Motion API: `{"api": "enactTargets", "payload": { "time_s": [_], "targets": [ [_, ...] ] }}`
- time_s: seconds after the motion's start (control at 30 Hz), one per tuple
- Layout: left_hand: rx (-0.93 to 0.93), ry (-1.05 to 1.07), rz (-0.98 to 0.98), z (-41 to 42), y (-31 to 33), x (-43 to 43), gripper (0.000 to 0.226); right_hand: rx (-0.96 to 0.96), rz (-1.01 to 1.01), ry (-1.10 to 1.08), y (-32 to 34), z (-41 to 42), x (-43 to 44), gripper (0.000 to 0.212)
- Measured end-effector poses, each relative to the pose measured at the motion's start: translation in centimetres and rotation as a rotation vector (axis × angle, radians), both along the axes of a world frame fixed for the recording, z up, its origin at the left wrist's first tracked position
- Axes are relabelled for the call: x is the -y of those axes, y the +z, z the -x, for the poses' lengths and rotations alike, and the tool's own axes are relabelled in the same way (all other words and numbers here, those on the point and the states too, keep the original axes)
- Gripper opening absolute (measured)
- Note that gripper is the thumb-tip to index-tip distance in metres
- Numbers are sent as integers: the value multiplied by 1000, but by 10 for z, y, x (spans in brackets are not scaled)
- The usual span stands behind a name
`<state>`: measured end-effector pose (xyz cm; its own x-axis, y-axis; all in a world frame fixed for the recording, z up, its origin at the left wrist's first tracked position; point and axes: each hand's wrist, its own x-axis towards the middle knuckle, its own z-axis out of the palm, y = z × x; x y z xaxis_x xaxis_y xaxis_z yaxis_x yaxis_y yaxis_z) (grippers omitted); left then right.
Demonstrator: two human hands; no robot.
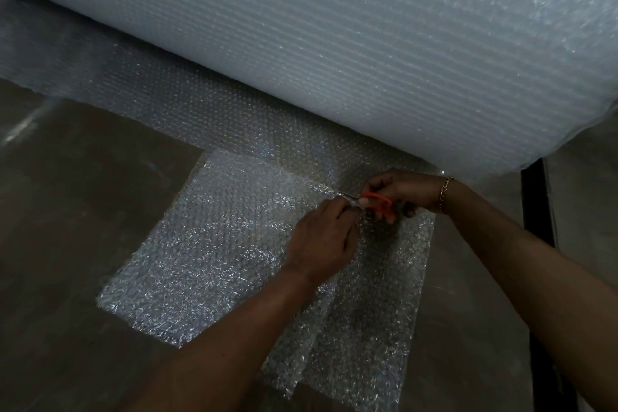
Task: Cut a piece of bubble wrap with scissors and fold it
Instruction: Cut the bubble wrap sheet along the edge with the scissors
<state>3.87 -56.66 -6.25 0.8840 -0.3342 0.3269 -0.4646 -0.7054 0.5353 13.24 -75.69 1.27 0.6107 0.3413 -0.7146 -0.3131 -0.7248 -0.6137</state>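
Orange-handled scissors (378,202) sit gripped in the right hand (404,189), blades pointing left across the bubble wrap sheet (207,244), which lies on the floor (83,211) just near of the roll (334,60). The left hand (321,237) pinches the sheet beside the blades, likely to keep it taut.

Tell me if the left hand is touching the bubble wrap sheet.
Touching. The head view shows the left hand pinching the bubble wrap sheet right beside the orange scissors.
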Motion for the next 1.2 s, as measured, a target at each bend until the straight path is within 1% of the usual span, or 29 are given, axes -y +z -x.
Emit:
{"api": "enactTargets", "payload": {
  "time_s": [0.13,0.37,0.57,0.8,0.9,1.1,1.2],
  "targets": [
    [11,3,18,0,0,-1,20,3,-7,5,1,0,-4,40],
    [27,1,27,0,-1,-1,21,-4,-5,0,0,0,2,24],
    [10,-2,15,1,0,-1,24,8,-40,-26,-3,3,2,30],
    [-15,-1,18,0,1,-1,27,33,-81,-25,-6,-1,-9,31],
    [-14,1,23,0,2,-1,25,40,-97,-20,-6,-1,-8,38],
    [-24,0,33,0,1,-1,25,32,-135,-16,-10,-1,-3,26],
    [-18,-1,19,-1,0,-1,28,50,-133,-7,-8,0,-2,28]
  ]
}}
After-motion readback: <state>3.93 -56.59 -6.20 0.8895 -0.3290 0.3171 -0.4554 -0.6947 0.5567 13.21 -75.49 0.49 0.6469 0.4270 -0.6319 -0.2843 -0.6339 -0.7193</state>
